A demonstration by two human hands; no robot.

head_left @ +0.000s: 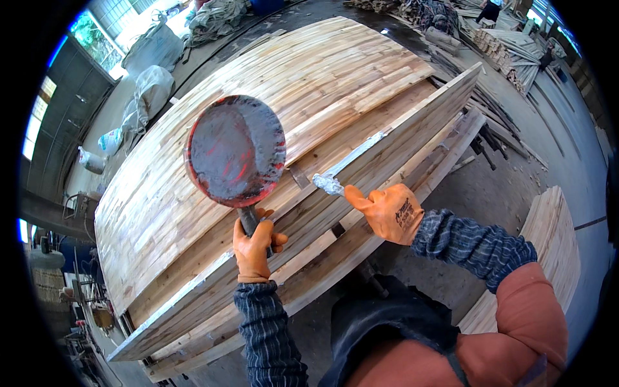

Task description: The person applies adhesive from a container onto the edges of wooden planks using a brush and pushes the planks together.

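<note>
My left hand, in an orange glove, is closed round the dark handle of a round red-rimmed pan. Grey paste coats the inside of this pan, with red showing through in places. In the same kind of glove, my right hand grips a small paste-covered tool; its exact kind is hidden under the pale paste. The tool's head touches the top edge of a long wooden board standing on edge. Wet white paste runs along that edge beyond the tool, and a whitish coat shows on its near left stretch.
Beyond the upright board lies a wide panel of joined wood strips. More boards lean on the near side. A pale wood panel lies at the right. Timber stacks and plastic-wrapped bundles stand farther back, with a person at the top right.
</note>
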